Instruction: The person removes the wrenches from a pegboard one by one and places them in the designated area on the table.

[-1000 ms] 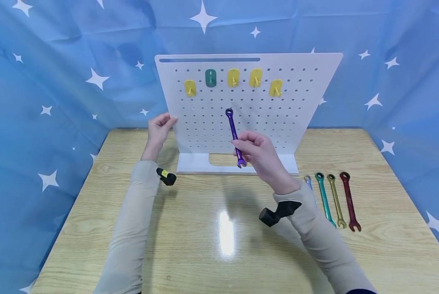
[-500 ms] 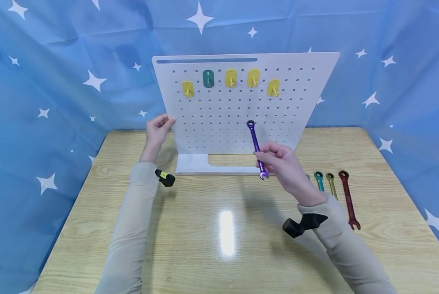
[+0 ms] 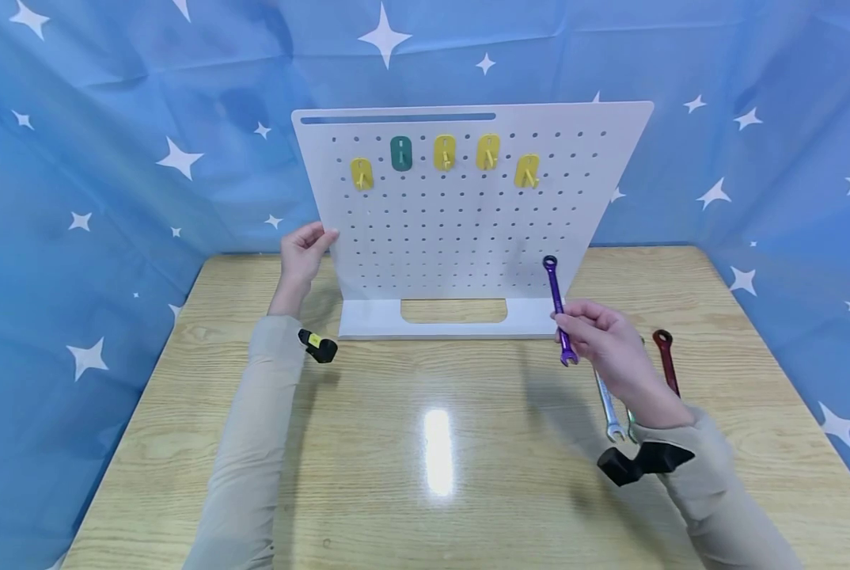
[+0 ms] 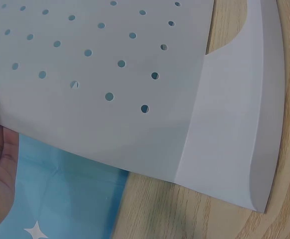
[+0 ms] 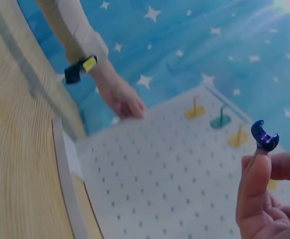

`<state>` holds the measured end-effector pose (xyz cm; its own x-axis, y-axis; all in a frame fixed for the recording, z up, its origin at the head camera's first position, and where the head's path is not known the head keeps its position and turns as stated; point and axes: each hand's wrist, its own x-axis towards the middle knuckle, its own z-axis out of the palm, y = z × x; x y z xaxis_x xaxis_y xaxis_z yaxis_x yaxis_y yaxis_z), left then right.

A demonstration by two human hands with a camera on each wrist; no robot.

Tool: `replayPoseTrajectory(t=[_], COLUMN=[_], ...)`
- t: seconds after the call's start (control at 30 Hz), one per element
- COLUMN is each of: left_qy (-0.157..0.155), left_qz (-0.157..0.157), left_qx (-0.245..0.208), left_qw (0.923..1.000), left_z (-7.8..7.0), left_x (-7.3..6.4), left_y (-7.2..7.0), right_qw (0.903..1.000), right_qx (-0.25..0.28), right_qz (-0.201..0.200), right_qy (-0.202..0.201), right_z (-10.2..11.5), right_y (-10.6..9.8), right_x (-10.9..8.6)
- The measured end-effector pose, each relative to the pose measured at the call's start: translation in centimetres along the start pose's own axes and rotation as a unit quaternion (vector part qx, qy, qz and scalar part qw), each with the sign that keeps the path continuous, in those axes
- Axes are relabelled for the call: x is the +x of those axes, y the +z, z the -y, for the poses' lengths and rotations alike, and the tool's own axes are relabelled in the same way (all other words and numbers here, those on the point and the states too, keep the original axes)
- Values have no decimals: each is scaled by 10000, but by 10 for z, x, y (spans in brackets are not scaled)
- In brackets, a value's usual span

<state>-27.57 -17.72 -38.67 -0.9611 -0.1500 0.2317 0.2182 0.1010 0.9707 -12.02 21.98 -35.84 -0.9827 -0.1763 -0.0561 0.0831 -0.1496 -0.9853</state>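
Observation:
A purple combination wrench (image 3: 555, 289) is pinched between the thumb and fingers of my right hand (image 3: 603, 340), ring end up and open end down. It overlaps the pegboard's lower right corner in the head view; in the right wrist view its open end (image 5: 264, 137) pokes out above the thumb. My left hand (image 3: 302, 257) grips the left edge of the white pegboard (image 3: 453, 214), thumb on the front face and fingers behind, as the left wrist view shows. On the board's upper part sit several yellow hooks (image 3: 445, 152) and one green hook (image 3: 400, 153).
Under and beside my right forearm lie a silver-blue wrench (image 3: 609, 408) and a dark red wrench (image 3: 665, 360), with another partly hidden between them. The board's base (image 3: 368, 318) stands on the wooden table (image 3: 368, 443). A blue star-patterned cloth (image 3: 111, 198) hangs behind.
My right hand has moved right and down, carrying the purple wrench from before the board's middle to its lower right corner. The left hand keeps its grip on the board's edge.

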Motion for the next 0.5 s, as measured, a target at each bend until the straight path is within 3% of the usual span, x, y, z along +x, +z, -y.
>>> replayPoseTrajectory(t=[0.5], left_qy=[4], left_qz=[-19], left_qx=[47], left_qw=[10000], left_z=[-2], left_x=[1], left_y=[-2], right_qw=[9982], right_qx=[-8], right_qz=[-577], right_qy=[150], right_z=[-20], right_y=[-73], right_x=[-31])
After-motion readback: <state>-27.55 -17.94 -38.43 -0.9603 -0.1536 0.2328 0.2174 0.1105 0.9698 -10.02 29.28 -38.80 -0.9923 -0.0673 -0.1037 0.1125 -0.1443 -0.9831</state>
